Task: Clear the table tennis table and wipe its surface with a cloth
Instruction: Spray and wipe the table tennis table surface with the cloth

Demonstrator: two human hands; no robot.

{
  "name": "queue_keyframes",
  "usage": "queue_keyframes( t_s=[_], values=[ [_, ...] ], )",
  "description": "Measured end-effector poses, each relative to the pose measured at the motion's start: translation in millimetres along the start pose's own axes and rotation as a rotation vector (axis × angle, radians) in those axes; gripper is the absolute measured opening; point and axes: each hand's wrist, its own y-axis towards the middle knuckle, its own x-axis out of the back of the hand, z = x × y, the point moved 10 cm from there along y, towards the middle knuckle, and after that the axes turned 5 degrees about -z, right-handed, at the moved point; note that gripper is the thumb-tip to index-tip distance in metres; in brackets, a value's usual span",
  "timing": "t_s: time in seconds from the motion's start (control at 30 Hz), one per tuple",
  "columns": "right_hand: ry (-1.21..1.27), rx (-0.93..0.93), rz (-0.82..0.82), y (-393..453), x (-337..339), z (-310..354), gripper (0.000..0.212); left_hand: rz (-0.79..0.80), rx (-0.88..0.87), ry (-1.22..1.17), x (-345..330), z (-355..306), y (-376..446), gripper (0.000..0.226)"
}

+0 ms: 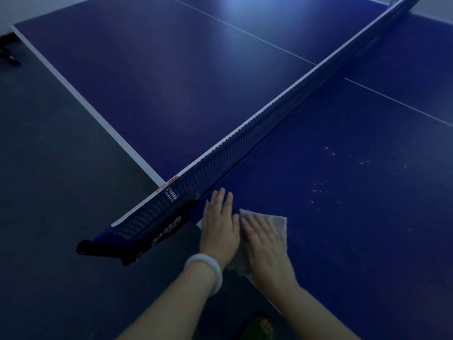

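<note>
The wiping step looks to be in hand: nothing loose shows on the blue counter [343, 217], so clearing seems done. Taking the net [245, 133] as landmark and going left to right: at its near end the clamp post [105, 249] overhangs the counter edge, above the dark floor. Just right of that end, the left hand [220, 224] lies flat on the counter edge, its fingers straight and close together, holding nothing; a white bangle [206, 271] circles the wrist. Touching it on the right, the right hand [264, 244] presses flat on the pale cloth [277, 227], fingers straight and slightly spread, blurred. Farther right of the net, pale specks [323, 187] dot the surface. The next move probably calls for sweeping the cloth rightward over those specks; the net blocks any stroke across to the far half.
</note>
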Motion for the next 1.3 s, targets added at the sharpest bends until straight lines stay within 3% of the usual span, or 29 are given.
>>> queue_keyframes(
  t_s=[0.2,0.33,0.4,0.57,0.67,0.77,0.83,1.0,1.13,1.27,1.3],
  values=[
    [-0.169,0.073,0.032,-14.7,-2.6,-37.9,0.057,0.029,-0.033,0.215,-21.6,6.4,28.7,0.058],
    [-0.185,-0.431,-0.055,-47.6,30.5,-152.7,0.056,-0.018,-0.020,0.263,-26.6,8.1,28.1,0.061],
    [-0.206,-0.526,-0.087,-55.8,36.4,-153.3,0.060,-0.047,-0.012,0.294,-26.8,7.7,27.8,0.063],
    [-0.176,-0.076,0.033,-27.4,7.9,-74.8,0.057,-0.086,-0.017,0.326,-25.5,4.8,26.3,0.061],
    [-0.250,0.035,0.080,6.4,14.6,-102.0,0.056,-0.088,-0.016,0.333,-25.4,3.9,26.5,0.060],
    [-0.246,-0.373,0.007,16.3,42.8,-178.7,0.056,-0.082,-0.003,0.345,-25.1,4.3,26.1,0.060],
    [-0.184,-0.561,-0.057,1.9,48.9,-189.3,0.056,-0.082,0.001,0.351,-25.2,4.6,26.5,0.060],
    [-0.167,-0.191,-0.056,9.0,14.2,-100.6,0.058,-0.062,0.004,0.355,-25.7,4.3,26.5,0.061],
    [-0.218,0.001,-0.008,75.6,20.7,-108.8,0.057,-0.050,0.012,0.374,-25.3,4.1,26.4,0.062],
    [-0.142,-0.497,-0.064,87.2,50.4,-197.2,0.058,-0.052,0.006,0.375,-25.5,3.2,26.3,0.063],
    [-0.125,-0.539,-0.062,78.6,49.3,-195.5,0.058,-0.056,0.006,0.372,-24.9,2.8,26.7,0.063]
  ],
)
